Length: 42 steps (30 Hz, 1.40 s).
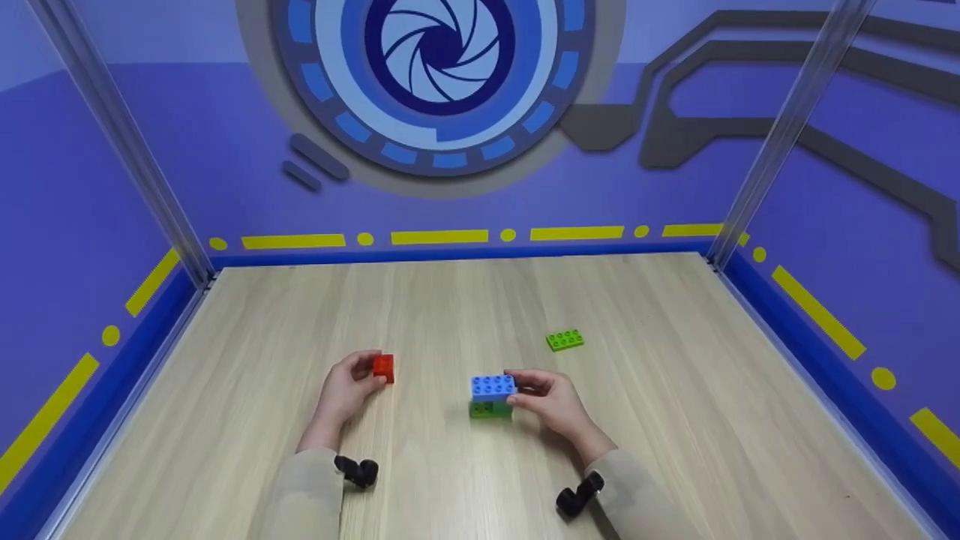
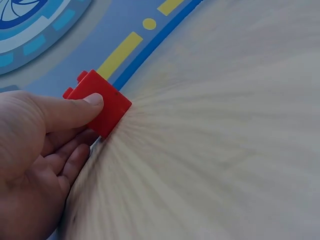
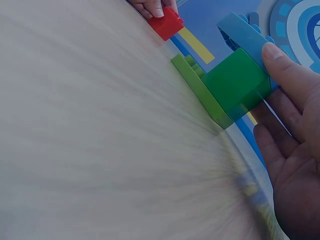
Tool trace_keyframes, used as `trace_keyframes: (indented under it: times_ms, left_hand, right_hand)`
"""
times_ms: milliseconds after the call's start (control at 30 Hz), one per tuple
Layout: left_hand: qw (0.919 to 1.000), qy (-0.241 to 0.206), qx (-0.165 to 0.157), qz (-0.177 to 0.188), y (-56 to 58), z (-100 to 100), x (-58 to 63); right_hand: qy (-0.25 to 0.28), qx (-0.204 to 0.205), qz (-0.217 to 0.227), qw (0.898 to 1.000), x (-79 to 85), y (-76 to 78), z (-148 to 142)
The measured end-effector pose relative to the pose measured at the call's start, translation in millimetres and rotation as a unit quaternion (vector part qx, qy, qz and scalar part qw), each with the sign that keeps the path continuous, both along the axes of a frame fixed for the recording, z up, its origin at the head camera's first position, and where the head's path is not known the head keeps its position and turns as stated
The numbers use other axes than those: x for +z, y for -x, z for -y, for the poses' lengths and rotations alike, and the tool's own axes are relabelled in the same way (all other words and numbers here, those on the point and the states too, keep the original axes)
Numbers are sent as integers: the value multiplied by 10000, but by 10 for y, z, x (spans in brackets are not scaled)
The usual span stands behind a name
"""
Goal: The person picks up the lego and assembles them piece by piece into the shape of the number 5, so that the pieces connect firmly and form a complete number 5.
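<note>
My left hand (image 1: pixel 349 388) pinches a red brick (image 2: pixel 111 107) between thumb and fingers, low over the table on the left. Its studs point up in the left wrist view. To the right, my right hand (image 1: pixel 553 405) grips a blue plate (image 1: pixel 493 387) by its right end, thumb at the near edge. Beneath that plate sits a dark green brick (image 3: pixel 237 82), itself on a light green plate (image 3: pixel 202 92) with studs showing beside the brick. The blue plate overhangs the dark green brick on the side toward the red one.
A separate light green plate (image 1: pixel 565 340) lies studs up on the wooden table (image 1: pixel 450 315), beyond my right hand. Blue printed walls (image 1: pixel 187 150) enclose the back and both sides. A small black device (image 1: pixel 358 472) is worn at each wrist.
</note>
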<state>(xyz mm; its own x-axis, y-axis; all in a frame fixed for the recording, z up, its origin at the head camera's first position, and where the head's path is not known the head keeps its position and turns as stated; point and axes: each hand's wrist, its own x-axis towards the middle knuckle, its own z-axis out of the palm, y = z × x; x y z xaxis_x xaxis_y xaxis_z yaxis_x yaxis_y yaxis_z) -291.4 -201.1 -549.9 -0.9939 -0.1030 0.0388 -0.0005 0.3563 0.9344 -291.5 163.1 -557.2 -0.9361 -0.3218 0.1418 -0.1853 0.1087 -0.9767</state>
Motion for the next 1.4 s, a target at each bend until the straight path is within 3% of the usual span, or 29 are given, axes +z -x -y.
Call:
trace_keyframes:
  times_ms: [467, 633, 1067, 1400]
  left_hand:
    - [9978, -612, 216, -141, -79, -57, 51]
    - [9961, -868, 127, -119, -118, -114, 119]
    - [9937, -992, -144, -495, -204, -315, 268]
    - [9898, -1166, -539, -615, -238, -471, 341]
  right_hand:
    - [-136, -54, -195, 9997, 11, -20, -9]
    - [-236, -93, -127, 9996, 33, -30, -13]
    - [-237, -144, -88, 9996, 11, -18, -5]
    - [-238, -128, -66, 9996, 9, -19, -10]
